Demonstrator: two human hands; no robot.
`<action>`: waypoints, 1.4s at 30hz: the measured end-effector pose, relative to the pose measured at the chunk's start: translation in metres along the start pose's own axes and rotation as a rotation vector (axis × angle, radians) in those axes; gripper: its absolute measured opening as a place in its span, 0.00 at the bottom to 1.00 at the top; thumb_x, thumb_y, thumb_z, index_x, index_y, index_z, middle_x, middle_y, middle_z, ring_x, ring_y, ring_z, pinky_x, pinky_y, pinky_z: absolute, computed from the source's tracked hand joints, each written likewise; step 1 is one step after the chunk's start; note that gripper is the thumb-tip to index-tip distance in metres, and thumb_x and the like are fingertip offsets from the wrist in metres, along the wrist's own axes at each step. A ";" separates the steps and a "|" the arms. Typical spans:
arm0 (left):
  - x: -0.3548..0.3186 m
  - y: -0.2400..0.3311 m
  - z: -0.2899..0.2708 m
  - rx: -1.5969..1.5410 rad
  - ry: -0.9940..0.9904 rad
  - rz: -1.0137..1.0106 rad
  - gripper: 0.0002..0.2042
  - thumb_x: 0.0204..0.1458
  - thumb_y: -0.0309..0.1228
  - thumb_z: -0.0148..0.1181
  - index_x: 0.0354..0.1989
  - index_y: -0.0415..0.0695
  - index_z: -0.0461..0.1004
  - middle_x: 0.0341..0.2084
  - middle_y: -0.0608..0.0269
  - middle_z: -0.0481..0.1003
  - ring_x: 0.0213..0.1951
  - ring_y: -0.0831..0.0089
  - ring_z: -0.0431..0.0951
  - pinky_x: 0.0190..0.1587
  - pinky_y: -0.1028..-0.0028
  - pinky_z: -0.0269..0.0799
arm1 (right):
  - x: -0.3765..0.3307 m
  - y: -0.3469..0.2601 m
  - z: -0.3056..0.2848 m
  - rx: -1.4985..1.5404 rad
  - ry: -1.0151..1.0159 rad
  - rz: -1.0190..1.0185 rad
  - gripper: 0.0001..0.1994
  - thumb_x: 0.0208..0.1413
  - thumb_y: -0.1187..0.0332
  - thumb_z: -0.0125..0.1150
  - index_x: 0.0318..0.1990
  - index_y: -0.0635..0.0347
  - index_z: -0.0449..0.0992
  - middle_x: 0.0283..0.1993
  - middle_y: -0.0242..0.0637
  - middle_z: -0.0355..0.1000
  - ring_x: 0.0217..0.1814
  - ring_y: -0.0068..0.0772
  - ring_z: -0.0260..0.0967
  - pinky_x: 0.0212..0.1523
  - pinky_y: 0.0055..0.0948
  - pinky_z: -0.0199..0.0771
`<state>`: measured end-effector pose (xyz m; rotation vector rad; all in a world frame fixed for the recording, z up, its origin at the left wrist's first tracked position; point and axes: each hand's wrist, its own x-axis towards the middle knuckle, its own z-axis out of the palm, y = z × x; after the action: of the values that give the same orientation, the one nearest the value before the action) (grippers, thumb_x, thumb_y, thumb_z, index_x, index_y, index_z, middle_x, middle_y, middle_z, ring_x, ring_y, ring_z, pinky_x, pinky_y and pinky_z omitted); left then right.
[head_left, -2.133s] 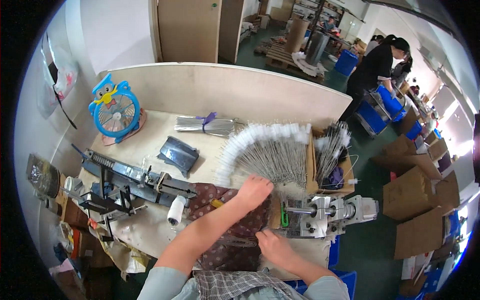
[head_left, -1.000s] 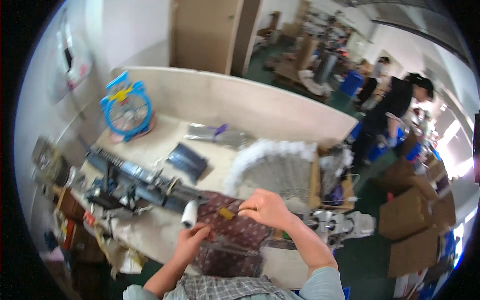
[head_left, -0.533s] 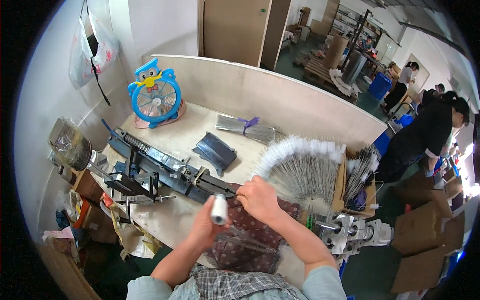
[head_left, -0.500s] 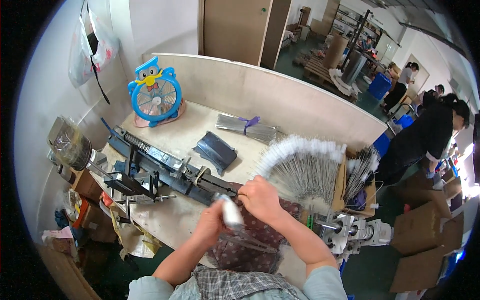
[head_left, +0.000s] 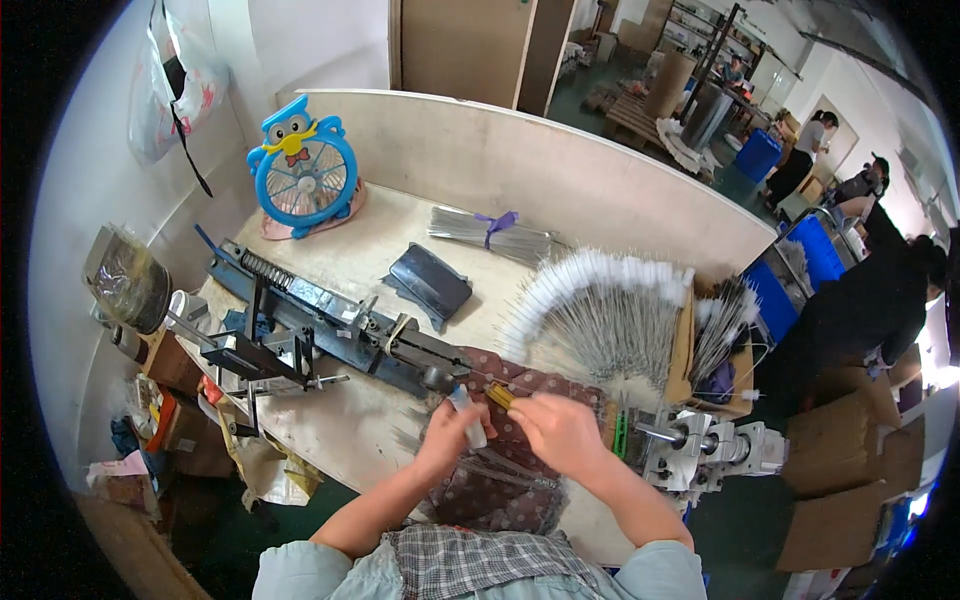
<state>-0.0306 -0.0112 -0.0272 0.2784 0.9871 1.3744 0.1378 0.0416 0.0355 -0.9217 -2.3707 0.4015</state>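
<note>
My left hand is closed around a whitish cylindrical piece, bluish near its upper end, held close to the end of the long metal rail fixture. To its right, my blurred right hand grips a short yellow tool whose kind I cannot make out. The tool's end points at the left hand's fingers. Under both hands a brown dotted cloth covers the bench edge, and thin metal wires lie on it.
A fan of wire brushes with white tips spreads at the right, beside a cardboard box of more. A clamp machine stands at the right edge. Behind are a dark pouch, a tied wire bundle and a blue fan.
My right hand has drawn back from the rail's end toward the right, and the yellow tool now shows in it. My left hand has shifted slightly right with the whitish piece.
</note>
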 end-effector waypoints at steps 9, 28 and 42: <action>0.004 0.028 -0.031 1.170 -0.015 0.284 0.13 0.40 0.31 0.66 0.28 0.37 0.70 0.21 0.63 0.72 0.25 0.75 0.71 0.29 0.72 0.68 | 0.002 0.026 0.057 -0.068 -0.058 -0.001 0.08 0.46 0.67 0.63 0.30 0.59 0.73 0.30 0.37 0.68 0.34 0.41 0.71 0.31 0.33 0.72; -0.023 0.079 -0.163 -0.086 0.497 0.170 0.08 0.51 0.37 0.59 0.32 0.46 0.72 0.23 0.70 0.72 0.27 0.78 0.72 0.33 0.78 0.69 | -0.001 -0.002 -0.004 -0.003 -0.239 0.036 0.09 0.47 0.66 0.63 0.35 0.57 0.74 0.31 0.37 0.69 0.29 0.43 0.71 0.28 0.36 0.70; -0.003 -0.011 0.049 0.201 -0.157 0.155 0.08 0.56 0.30 0.54 0.33 0.38 0.74 0.25 0.65 0.73 0.26 0.80 0.69 0.30 0.78 0.64 | -0.006 0.035 -0.038 0.340 -0.061 0.426 0.09 0.49 0.67 0.61 0.38 0.58 0.77 0.32 0.38 0.74 0.32 0.37 0.71 0.34 0.30 0.69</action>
<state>0.0119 0.0016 -0.0046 0.6149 0.9889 1.3708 0.1825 0.0655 0.0471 -1.2546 -2.0554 0.9750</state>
